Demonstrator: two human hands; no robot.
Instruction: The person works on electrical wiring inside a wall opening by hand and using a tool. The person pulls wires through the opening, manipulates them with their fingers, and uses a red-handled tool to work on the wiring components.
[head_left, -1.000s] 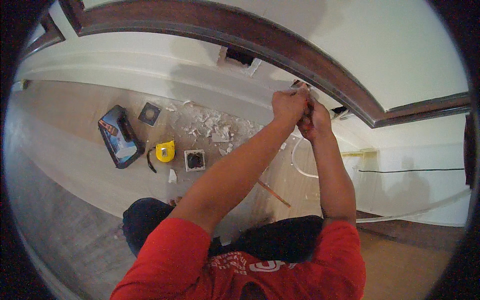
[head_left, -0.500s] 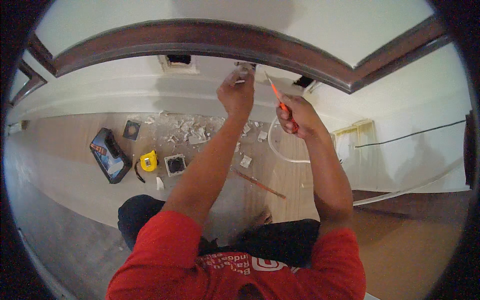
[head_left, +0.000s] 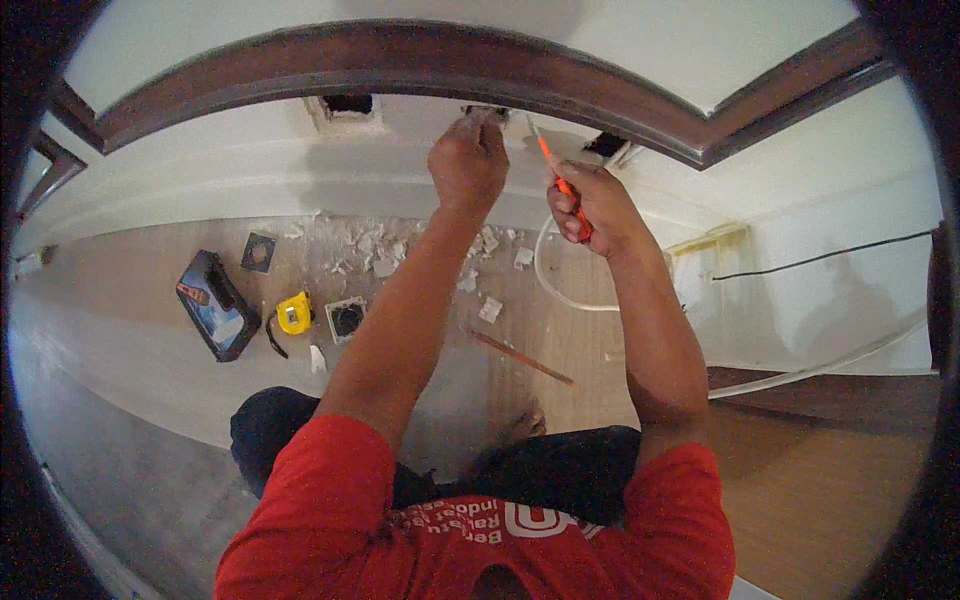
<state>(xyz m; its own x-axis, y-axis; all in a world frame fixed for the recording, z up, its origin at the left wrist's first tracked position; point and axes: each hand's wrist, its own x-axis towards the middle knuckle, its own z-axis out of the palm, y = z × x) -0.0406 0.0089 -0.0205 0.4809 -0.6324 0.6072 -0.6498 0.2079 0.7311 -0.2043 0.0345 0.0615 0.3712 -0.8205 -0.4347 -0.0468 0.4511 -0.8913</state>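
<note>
My left hand (head_left: 468,160) is closed at a small middle opening (head_left: 492,111) under the dark wooden trim (head_left: 410,52), its fingertips around something grey and pale that I cannot make out. Just right of it, my right hand (head_left: 590,205) grips an orange-handled pointed tool (head_left: 546,145), tip upward near that opening. Two more square holes flank this opening in the white wall, one on the left (head_left: 349,105) and one on the right (head_left: 605,145).
Below lie plaster chips (head_left: 384,262), a black case (head_left: 215,305), yellow tape measure (head_left: 294,313), square box (head_left: 346,318), dark square plate (head_left: 258,252) and thin rusty strip (head_left: 522,355). A white conduit (head_left: 578,305) curves at right. A black cable (head_left: 820,258) crosses the right wall.
My hands were together at the wall a second ago and have since parted, showing the orange tool in my right hand. Since half a second ago, both hands have shifted slightly.
</note>
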